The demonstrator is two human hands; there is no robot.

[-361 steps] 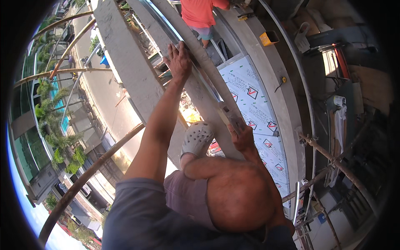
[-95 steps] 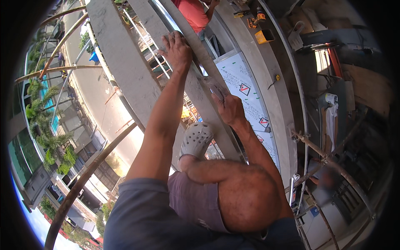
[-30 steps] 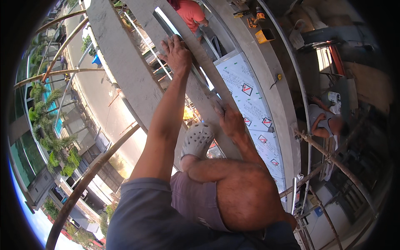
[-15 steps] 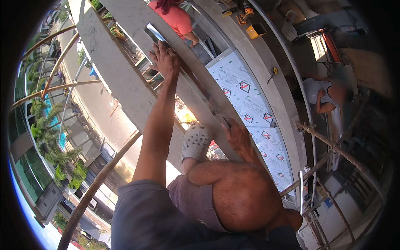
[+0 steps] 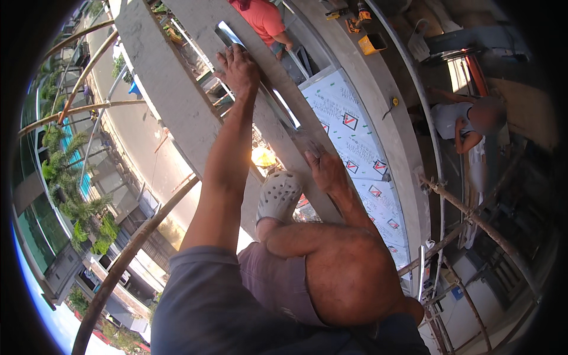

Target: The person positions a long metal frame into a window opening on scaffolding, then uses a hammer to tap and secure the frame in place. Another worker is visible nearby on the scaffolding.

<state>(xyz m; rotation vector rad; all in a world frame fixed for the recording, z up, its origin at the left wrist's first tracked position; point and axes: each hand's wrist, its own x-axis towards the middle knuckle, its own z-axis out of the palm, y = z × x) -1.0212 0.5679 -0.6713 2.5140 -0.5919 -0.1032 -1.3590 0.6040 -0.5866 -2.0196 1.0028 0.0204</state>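
A long, shiny metal strip [image 5: 285, 107] lies along a narrow grey concrete ledge [image 5: 275, 139]. Across its upper part rests my left hand [image 5: 238, 70], fingers apart and laid over the metal. My right hand [image 5: 329, 171] is at the ledge beyond the strip's lower end, its fingers bent and close together. Whatever those fingers hold is too hidden and dark to name. My foot, in a grey clog with holes [image 5: 279, 192], is on the ledge beside my right hand, below my bent knee [image 5: 355, 266].
White printed sheeting [image 5: 355, 142] lies right of the ledge. A curved concrete beam [image 5: 390, 89] carries a tape measure [image 5: 395, 102], a yellow box [image 5: 371, 44] and a drill [image 5: 360, 18]. One person in red [image 5: 263, 23] stands ahead, another [image 5: 458, 124] right. Wooden poles [image 5: 136, 242] cross left, above a street.
My right hand has moved up and slightly left along the ledge. More bright metal shows between my hands. My left hand remains on the strip; the whole view has shifted slightly.
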